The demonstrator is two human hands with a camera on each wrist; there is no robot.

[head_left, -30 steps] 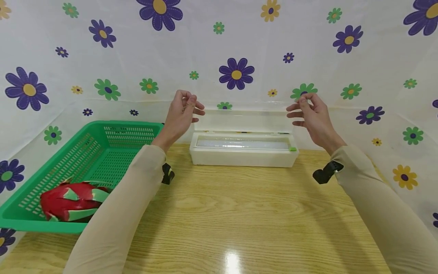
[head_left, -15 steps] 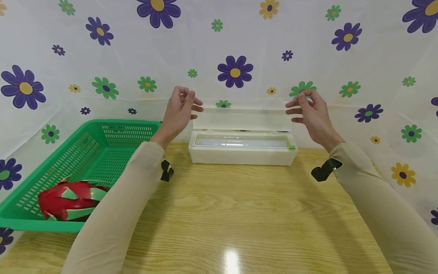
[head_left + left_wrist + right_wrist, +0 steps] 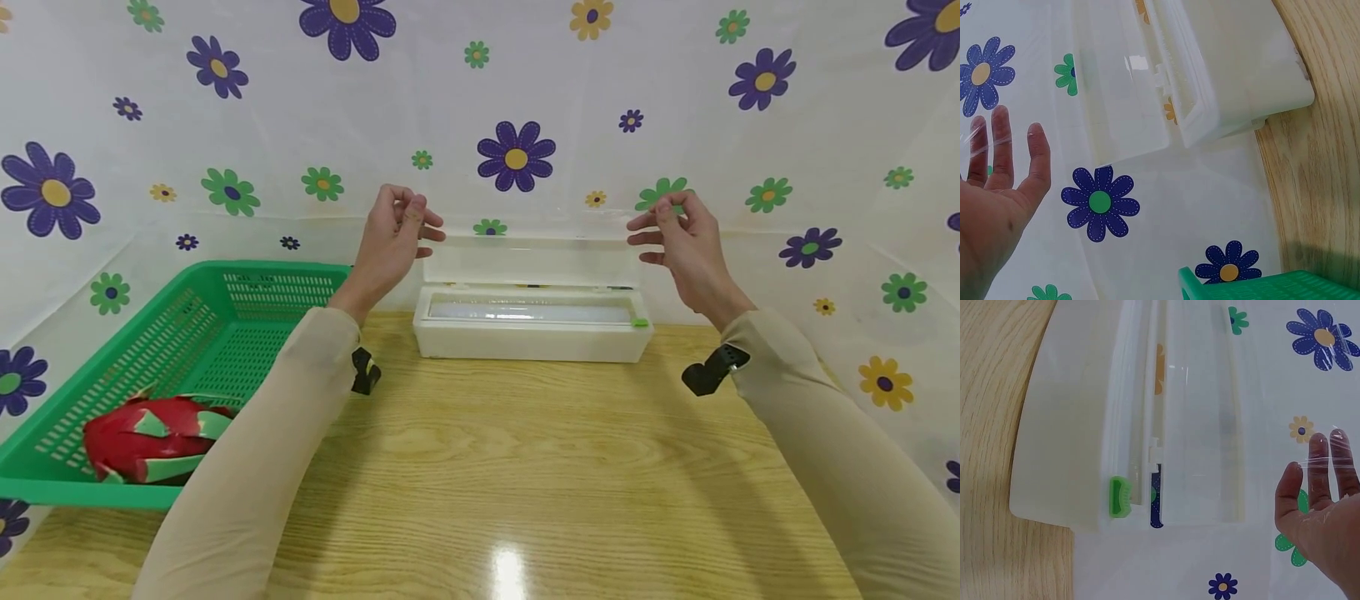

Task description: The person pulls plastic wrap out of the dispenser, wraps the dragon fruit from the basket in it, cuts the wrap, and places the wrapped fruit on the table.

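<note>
Apparently pinched by thumb and forefinger at each end, clear film (image 3: 1319, 463) stretches between the left hand (image 3: 394, 232) and right hand (image 3: 688, 243), whose other fingers (image 3: 1037, 150) spread loosely. Between and below them in the head view, a white box (image 3: 532, 344) sits on the desk (image 3: 480, 467), its lid (image 3: 534, 262) raised, a shiny roll (image 3: 528, 312) inside and a green slider (image 3: 639, 322) at its right end. Well to the left, a red dragon fruit (image 3: 153, 437) lies in a green basket (image 3: 90, 493), partly behind the left sleeve (image 3: 258, 450).
</note>
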